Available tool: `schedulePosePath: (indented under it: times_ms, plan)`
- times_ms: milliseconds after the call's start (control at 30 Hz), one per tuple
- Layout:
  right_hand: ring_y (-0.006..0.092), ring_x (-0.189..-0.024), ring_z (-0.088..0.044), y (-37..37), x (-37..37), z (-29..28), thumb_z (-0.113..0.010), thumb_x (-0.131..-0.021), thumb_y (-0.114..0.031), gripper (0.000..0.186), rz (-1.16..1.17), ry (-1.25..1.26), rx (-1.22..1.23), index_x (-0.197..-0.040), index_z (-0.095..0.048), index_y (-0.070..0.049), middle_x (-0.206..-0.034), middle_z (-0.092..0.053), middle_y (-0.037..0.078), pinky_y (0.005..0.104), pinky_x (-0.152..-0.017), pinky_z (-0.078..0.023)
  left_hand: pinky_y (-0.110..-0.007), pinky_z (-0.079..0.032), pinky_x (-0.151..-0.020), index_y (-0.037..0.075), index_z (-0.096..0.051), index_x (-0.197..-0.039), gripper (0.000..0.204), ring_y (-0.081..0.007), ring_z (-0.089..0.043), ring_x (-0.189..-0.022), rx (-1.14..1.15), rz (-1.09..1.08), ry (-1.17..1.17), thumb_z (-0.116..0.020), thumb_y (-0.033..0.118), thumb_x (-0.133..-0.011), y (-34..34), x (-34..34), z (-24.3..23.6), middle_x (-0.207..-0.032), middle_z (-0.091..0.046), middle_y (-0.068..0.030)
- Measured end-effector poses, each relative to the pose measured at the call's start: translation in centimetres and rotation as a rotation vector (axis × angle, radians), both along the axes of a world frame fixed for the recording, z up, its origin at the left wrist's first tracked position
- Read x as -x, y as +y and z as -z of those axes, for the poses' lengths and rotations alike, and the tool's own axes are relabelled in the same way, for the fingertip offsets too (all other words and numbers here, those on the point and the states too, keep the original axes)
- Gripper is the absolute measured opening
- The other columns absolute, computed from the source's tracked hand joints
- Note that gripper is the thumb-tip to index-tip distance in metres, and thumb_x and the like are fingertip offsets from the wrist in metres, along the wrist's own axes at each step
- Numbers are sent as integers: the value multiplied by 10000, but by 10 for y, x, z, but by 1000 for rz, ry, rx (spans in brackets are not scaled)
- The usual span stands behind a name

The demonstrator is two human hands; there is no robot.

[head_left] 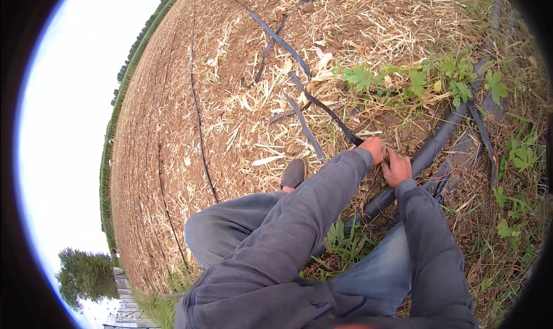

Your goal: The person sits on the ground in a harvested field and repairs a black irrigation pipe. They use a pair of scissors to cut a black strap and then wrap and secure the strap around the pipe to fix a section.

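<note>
My left hand (374, 149) is closed round the end of a flat black drip tape (333, 117), which runs away over the soil to the upper left. Pressed up against it, my right hand (397, 166) is closed too, fingertips meeting those of the left. Whatever lies between the right fingers is hidden. Both hands are just beside a thick black hose (433, 146) that passes diagonally under my right wrist. A loose length of flat black strip (305, 127) lies on the straw left of my hands.
Dry straw and brown soil cover the field, crossed by long dark tape lines (199, 119) at the left. Green leafy weeds (417, 80) grow over the hose at the upper right. Another black strip (483, 130) lies by the hose. My shoe (294, 173) rests left of my hands.
</note>
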State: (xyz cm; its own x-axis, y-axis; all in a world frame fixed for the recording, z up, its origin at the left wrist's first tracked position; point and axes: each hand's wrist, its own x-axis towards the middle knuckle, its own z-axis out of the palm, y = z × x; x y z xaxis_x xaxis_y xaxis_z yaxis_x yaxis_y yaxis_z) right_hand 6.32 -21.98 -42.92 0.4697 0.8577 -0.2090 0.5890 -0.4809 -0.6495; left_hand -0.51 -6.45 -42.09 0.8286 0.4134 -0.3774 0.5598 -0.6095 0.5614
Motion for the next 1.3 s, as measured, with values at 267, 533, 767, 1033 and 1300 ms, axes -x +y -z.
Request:
schedulePosePath:
  times_ms: [267,533,767,1033,1300]
  plan:
    - [357,-1060,-607,-3,-1,6,-701,-788,-167,672,73,-9,-131,-1412,-458,-105,-1102,-672,146,466,-939,-417,-404,-569,-766,52,-766,-790,169,-328,-723,-836,12,106,-32,-632,10,-695,-1,-8,3,-825,-736,-172]
    - [403,-1082,-608,-2,2,7,-715,-792,-114,655,72,87,-194,-1401,-477,-79,-1133,-675,184,489,-940,-469,-418,-563,-790,71,-772,-797,157,-354,-712,-845,-34,119,-92,-644,28,-718,-5,0,10,-829,-730,-175]
    - [406,-1076,-615,-1,5,13,-677,-812,-72,571,90,116,-278,-1357,-508,-83,-1122,-674,196,486,-932,-483,-420,-559,-818,79,-763,-807,144,-353,-709,-890,-47,53,-50,-647,30,-737,-7,3,6,-868,-734,-172]
    - [421,-1071,-613,1,9,17,-693,-804,-83,561,124,109,-340,-1338,-521,-106,-1124,-667,197,495,-929,-490,-422,-563,-776,112,-750,-846,119,-327,-704,-915,-123,94,26,-692,82,-746,-7,1,-13,-897,-742,-118]
    - [434,-1018,-635,1,16,2,-703,-787,-71,511,123,101,-372,-1276,-554,-78,-1065,-679,203,499,-890,-509,-430,-564,-770,108,-740,-824,131,-340,-707,-889,-81,76,31,-651,46,-750,-12,12,-1,-871,-738,-132]
